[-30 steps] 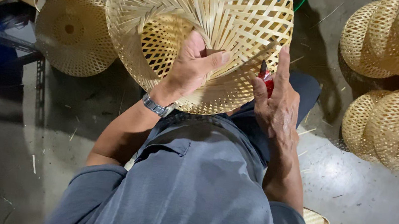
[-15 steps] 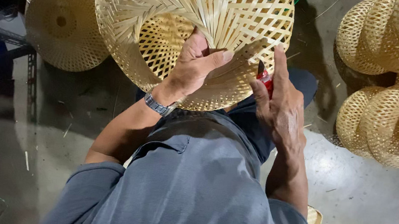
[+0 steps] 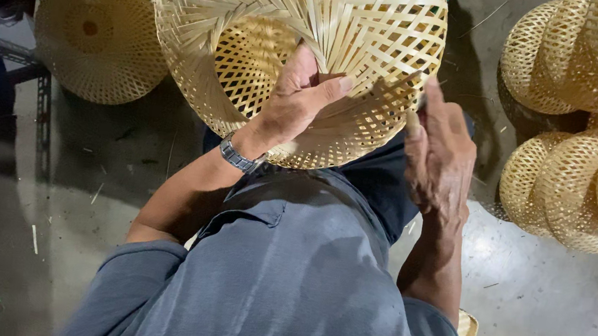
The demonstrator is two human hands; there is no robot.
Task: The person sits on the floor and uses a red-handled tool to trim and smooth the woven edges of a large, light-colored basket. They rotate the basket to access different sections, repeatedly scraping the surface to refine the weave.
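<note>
Your woven bamboo basket (image 3: 298,48) sits over your lap; a finished basket (image 3: 96,36) lies on the floor left, stacked baskets (image 3: 589,126) right.

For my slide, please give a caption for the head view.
Left hand and right hand hold pale woven bamboo basket.

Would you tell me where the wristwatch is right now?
In the head view, the wristwatch sits on the left wrist, just below the woven basket the left hand grips.
</note>
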